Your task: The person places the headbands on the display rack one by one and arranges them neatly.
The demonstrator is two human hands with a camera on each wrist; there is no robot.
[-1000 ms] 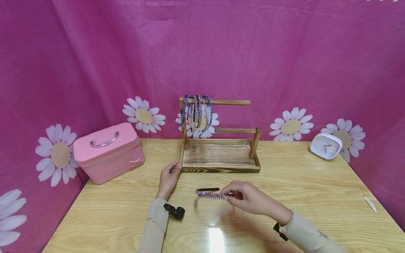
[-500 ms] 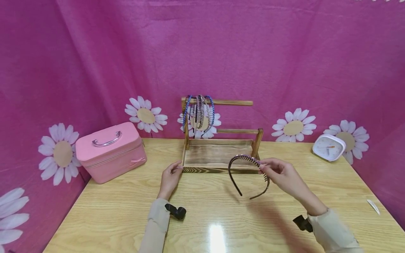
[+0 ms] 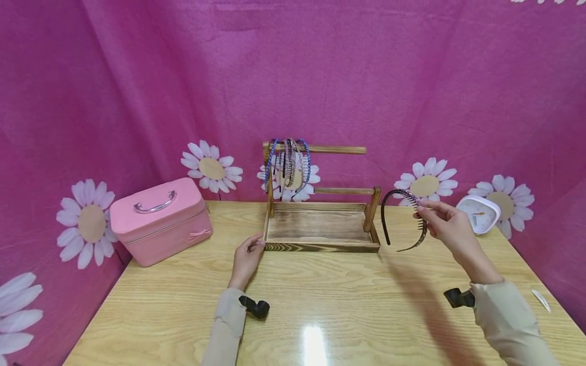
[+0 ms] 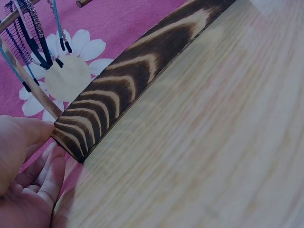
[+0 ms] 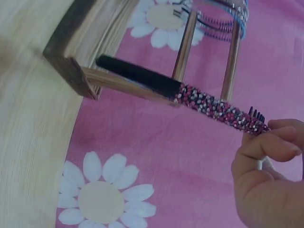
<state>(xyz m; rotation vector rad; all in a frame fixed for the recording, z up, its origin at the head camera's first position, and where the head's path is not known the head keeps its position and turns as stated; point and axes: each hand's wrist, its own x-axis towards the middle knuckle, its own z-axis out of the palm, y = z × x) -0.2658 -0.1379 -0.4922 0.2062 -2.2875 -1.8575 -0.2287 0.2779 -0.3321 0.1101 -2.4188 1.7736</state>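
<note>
My right hand (image 3: 450, 226) pinches a headband (image 3: 392, 193) at one side and holds it up, right of the wooden rack (image 3: 320, 248). In the right wrist view the headband (image 5: 213, 105) shows pink, white and dark beads, comb teeth and a black end. My left hand (image 3: 245, 260) holds the rack's front left corner. Close up, in the left wrist view, the thumb of the left hand (image 4: 28, 166) touches that corner and its fingers are bent beside it; the index finger is largely hidden. Several headbands (image 3: 288, 162), some blue, hang on the left part of the upper bar (image 3: 339, 150).
A pink case (image 3: 160, 218) with a metal handle stands at the left. Behind my right hand is a white clock (image 3: 485, 211). A small white object (image 3: 541, 301) lies near the right edge of the table (image 3: 274, 315). Pink flowered cloth (image 3: 320, 76) hangs behind.
My right hand has risen and moved right with the headband, from in front of the rack to beyond its right end. The headband has turned to hang with its ends down. My left hand stays put.
</note>
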